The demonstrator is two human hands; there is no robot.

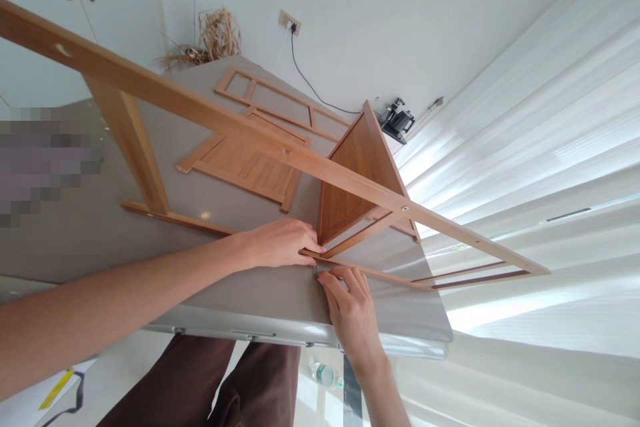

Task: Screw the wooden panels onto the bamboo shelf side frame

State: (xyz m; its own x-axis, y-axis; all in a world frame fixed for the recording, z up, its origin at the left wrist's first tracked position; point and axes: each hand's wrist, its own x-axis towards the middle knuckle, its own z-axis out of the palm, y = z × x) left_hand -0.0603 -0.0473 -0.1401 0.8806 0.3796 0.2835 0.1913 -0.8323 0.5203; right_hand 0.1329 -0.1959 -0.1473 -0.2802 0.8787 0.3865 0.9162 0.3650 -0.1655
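Note:
A light-brown wooden frame [215, 117] stands on its edge across the grey tabletop, its long upper rail slanting down to the right. My left hand [287, 241] is closed around the near lower rail, where a crosspiece and a slatted wooden panel [357, 173] meet it. Just beneath that rail my right hand [353, 297] pinches a small metal screw [317, 268] between thumb and finger. The screw points up at the rail's underside; its tip is too small to make out. Screw holes show along the upper rail.
Flat on the grey table [240, 287] lie another slatted panel [255, 157] and a ladder-like wooden frame [280, 103]. Dried stalks [220, 33] and a black appliance [399, 121] are at the back. A plastic bottle [325, 373] lies on the floor; curtains hang at right.

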